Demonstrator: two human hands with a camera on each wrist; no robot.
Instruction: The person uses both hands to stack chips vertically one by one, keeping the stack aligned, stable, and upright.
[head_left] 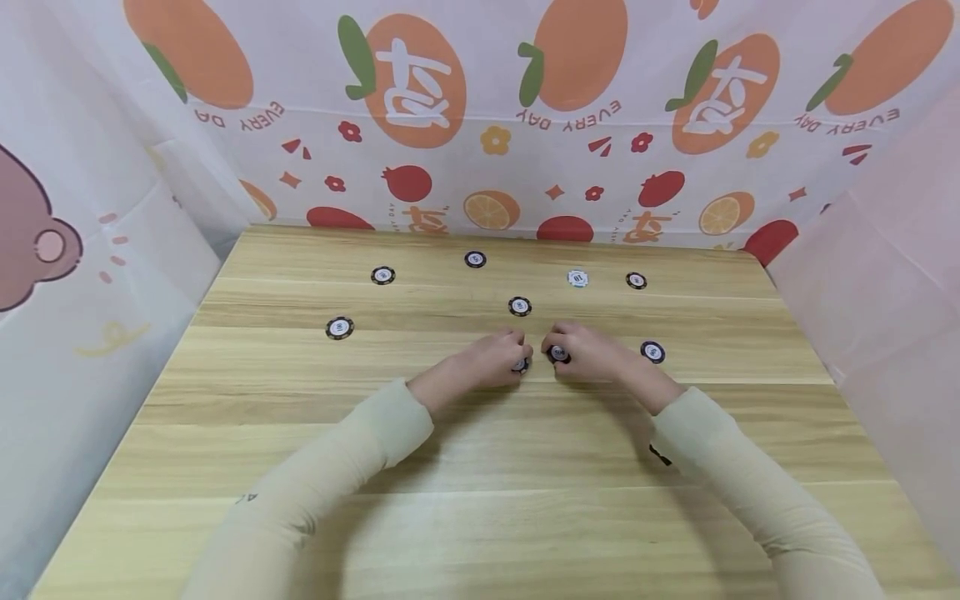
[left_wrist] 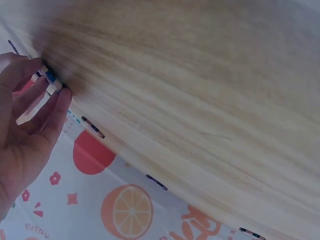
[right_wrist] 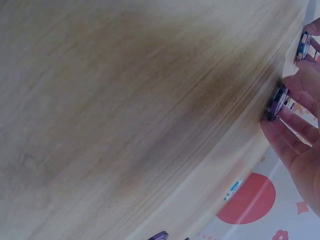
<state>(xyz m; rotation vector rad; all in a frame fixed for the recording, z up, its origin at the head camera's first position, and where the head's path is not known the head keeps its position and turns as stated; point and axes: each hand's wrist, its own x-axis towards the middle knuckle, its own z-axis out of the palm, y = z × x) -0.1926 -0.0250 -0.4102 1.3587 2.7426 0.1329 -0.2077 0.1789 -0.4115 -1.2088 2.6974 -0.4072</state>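
Note:
My left hand [head_left: 498,358] grips a dark-edged poker chip [head_left: 520,365] by its rim, near the middle of the table. In the left wrist view this chip [left_wrist: 51,77] shows blue and white edge marks between thumb and fingers. A short gap to the right, my right hand [head_left: 592,353] holds another poker chip [head_left: 558,354] with a pale centre. Its dark purple rim shows in the right wrist view, where the chip [right_wrist: 278,103] stands between thumb and fingertips. Just beyond both hands lies a black-rimmed chip [head_left: 520,307].
Along the back of the wooden table [head_left: 480,500] lie several dark chips and a white chip [head_left: 577,278]. One chip [head_left: 340,327] lies at left, another [head_left: 652,352] beside my right wrist. My right sleeve partly covers a dark chip [head_left: 660,455]. A fruit-printed curtain [head_left: 450,175] hangs behind.

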